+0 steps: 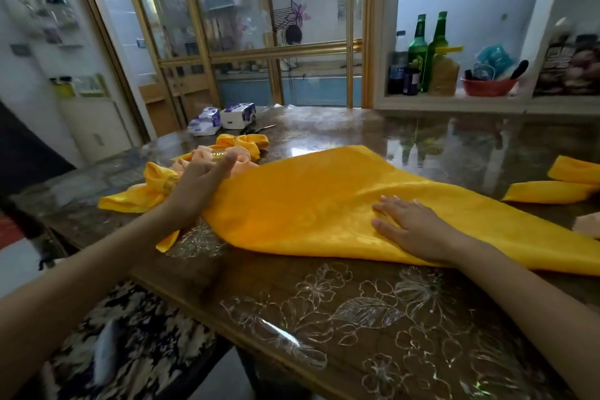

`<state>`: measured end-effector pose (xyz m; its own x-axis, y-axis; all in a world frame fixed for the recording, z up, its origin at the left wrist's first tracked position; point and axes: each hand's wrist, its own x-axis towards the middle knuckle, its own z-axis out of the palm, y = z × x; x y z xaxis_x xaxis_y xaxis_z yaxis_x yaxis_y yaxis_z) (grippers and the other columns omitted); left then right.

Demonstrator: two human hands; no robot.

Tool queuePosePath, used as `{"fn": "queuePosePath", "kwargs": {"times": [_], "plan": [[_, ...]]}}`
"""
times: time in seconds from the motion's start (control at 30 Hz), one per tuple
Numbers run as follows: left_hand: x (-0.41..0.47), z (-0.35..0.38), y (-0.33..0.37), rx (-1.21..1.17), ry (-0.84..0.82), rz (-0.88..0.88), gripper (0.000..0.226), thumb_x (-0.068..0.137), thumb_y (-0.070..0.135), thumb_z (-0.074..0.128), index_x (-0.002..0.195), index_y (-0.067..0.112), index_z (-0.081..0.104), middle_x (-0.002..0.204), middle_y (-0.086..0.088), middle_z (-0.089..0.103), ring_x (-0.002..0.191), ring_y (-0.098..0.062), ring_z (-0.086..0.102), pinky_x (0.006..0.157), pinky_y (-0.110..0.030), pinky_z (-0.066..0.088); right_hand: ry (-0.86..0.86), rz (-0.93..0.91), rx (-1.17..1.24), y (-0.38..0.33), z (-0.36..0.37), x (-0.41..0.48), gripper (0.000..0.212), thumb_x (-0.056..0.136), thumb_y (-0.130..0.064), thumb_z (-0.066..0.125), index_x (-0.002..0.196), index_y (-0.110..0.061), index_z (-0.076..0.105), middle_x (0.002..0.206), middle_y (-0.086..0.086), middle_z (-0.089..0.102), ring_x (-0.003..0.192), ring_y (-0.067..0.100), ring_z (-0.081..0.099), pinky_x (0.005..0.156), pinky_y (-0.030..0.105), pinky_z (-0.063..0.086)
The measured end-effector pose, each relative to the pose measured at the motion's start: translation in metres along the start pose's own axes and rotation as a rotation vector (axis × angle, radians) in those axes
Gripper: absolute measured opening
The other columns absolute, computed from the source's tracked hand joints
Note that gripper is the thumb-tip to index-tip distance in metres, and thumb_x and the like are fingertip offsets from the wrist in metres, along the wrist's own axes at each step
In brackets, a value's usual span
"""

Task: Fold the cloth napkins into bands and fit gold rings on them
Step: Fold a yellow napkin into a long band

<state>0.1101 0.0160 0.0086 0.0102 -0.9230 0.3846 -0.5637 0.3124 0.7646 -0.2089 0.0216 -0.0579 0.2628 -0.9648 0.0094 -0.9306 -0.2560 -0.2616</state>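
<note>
A large yellow napkin [324, 201] lies spread on the table [341, 318], folded over into a broad tapered shape. My left hand [198, 185] grips its left end, fingers curled into the cloth. My right hand [412, 227] lies flat on the napkin's right part, fingers straight. Behind my left hand lie finished napkins: a yellow one with a gold ring [168, 185], a peach one [207, 159] with a gold ring [217, 154], and another yellow one [243, 141].
More yellow napkins [558, 185] lie at the table's right edge. Two tissue packs [224, 118] and scissors [256, 129] sit at the back. A shelf holds green bottles [428, 52] and a red bowl [488, 86]. A patterned chair seat [130, 344] is below left.
</note>
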Motion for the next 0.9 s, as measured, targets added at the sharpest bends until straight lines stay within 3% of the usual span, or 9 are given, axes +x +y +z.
{"fn": "queuePosePath", "kwargs": {"times": [0.07,0.13,0.2,0.27,0.4,0.53,0.7,0.8,0.9], "plan": [[0.001,-0.005,-0.006,0.005,0.145,0.085,0.052,0.093,0.04,0.042,0.052,0.008,0.043,0.036,0.009,0.037,0.037,-0.002,0.035,0.042,-0.01,0.024,0.011,0.004,-0.004,0.001,0.0,0.0,0.053,0.098,-0.047,0.032,0.147,-0.026,0.025,0.158,-0.002,0.013,0.145,0.013,0.01,0.116,0.033,0.005],[0.006,-0.014,-0.013,0.238,0.165,0.162,0.056,0.098,0.031,0.039,0.045,0.013,0.033,0.036,0.007,0.031,0.034,-0.005,0.03,0.04,-0.017,0.023,0.023,0.006,-0.004,0.001,0.001,0.0,0.053,0.098,-0.047,0.032,0.147,-0.027,0.026,0.157,-0.003,0.015,0.145,0.013,0.011,0.116,0.033,0.006],[0.011,-0.03,-0.027,0.712,-0.028,0.108,0.058,0.098,0.039,0.033,0.047,0.013,0.037,0.046,-0.001,0.036,0.043,-0.011,0.036,0.046,-0.026,0.025,0.028,0.004,0.001,-0.002,0.002,0.0,0.053,0.098,-0.047,0.033,0.146,-0.027,0.027,0.157,-0.003,0.016,0.145,0.013,0.012,0.116,0.033,0.007],[0.011,-0.04,-0.042,0.924,-0.218,-0.041,0.054,0.098,0.042,0.038,0.053,0.013,0.047,0.055,-0.003,0.045,0.052,-0.015,0.043,0.049,-0.028,0.028,0.039,0.008,0.009,-0.001,0.001,-0.002,0.052,0.097,-0.046,0.034,0.145,-0.027,0.029,0.157,-0.003,0.017,0.145,0.013,0.013,0.116,0.033,0.007],[0.001,-0.035,-0.045,0.871,-0.411,-0.162,0.03,0.092,0.039,0.054,0.075,0.016,0.064,0.07,0.002,0.056,0.062,-0.008,0.05,0.05,-0.02,0.032,0.049,0.016,0.002,-0.006,0.0,-0.003,0.051,0.098,-0.044,0.035,0.145,-0.024,0.031,0.157,-0.002,0.018,0.144,0.014,0.015,0.116,0.034,0.01],[0.004,-0.031,-0.042,0.696,-0.354,-0.161,0.024,0.086,0.036,0.064,0.073,0.016,0.059,0.076,0.0,0.054,0.068,-0.007,0.047,0.053,-0.019,0.033,-0.006,0.042,-0.049,-0.014,0.0,-0.004,0.055,0.098,-0.048,0.029,0.147,-0.026,0.024,0.158,0.0,0.01,0.146,0.014,0.008,0.117,0.039,0.005],[0.003,-0.036,-0.038,1.05,-0.403,-0.214,0.018,0.09,0.03,0.059,0.078,0.018,0.053,0.089,-0.003,0.058,0.075,-0.011,0.051,0.057,-0.02,0.036,-0.074,0.022,-0.059,-0.021,0.002,0.0,0.061,0.095,-0.055,0.025,0.149,-0.03,0.014,0.159,-0.002,0.0,0.146,0.014,-0.003,0.117,0.039,-0.002],[-0.012,-0.017,-0.028,1.221,-0.169,0.091,0.029,0.091,0.034,0.054,0.116,0.018,0.052,0.12,-0.004,0.057,0.105,-0.018,0.054,0.082,-0.027,0.043,-0.059,-0.005,-0.038,-0.021,0.005,0.006,0.059,0.096,-0.053,0.024,0.149,-0.03,0.015,0.159,-0.003,0.001,0.146,0.013,-0.003,0.117,0.037,-0.004],[-0.038,0.021,0.003,0.773,-0.383,0.278,0.053,0.088,0.048,0.054,0.135,0.026,0.042,0.139,0.002,0.045,0.125,-0.014,0.044,0.102,-0.028,0.036,0.044,-0.011,0.151,-0.022,-0.001,0.005,0.054,0.098,-0.045,0.032,0.147,-0.023,0.027,0.157,0.0,0.019,0.145,0.014,0.013,0.115,0.03,0.011]]}}
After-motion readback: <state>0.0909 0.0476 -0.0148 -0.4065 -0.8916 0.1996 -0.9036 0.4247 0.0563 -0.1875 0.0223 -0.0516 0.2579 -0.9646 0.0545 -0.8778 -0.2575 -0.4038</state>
